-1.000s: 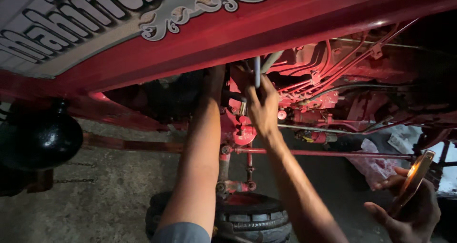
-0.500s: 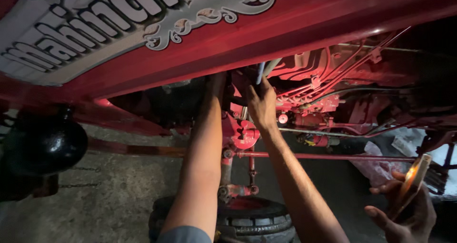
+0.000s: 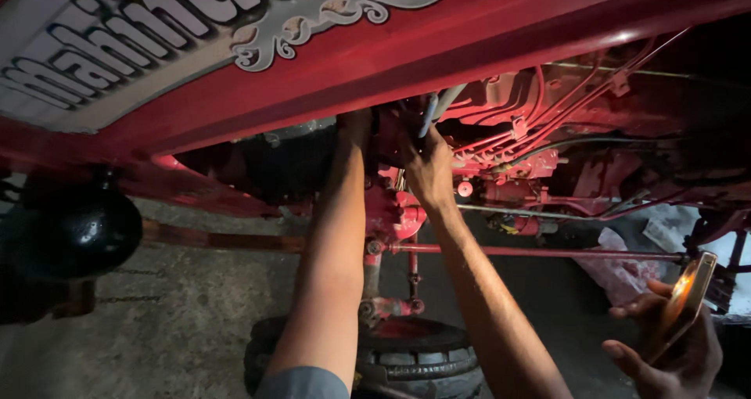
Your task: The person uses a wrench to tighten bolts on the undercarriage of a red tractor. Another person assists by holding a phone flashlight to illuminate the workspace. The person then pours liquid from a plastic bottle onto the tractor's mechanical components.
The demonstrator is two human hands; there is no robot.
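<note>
1. Head view showed both my arms reaching up under the red hood panel (image 3: 438,62) of a tractor, into its engine bay.
2. My right hand (image 3: 429,172) was closed around the lower end of a slim metal tool (image 3: 427,116), likely a wrench, whose long axis ran nearly upright into the shadow above.
3. My left hand (image 3: 356,125) sat just beside it to the left, fingers hidden behind the panel edge; I could not tell whether it gripped anything.
4. So the tool lay straight above my right hand, which was nearer.
5. Another person's hand (image 3: 673,352) at lower right held a glowing phone (image 3: 688,297), well apart.
</note>
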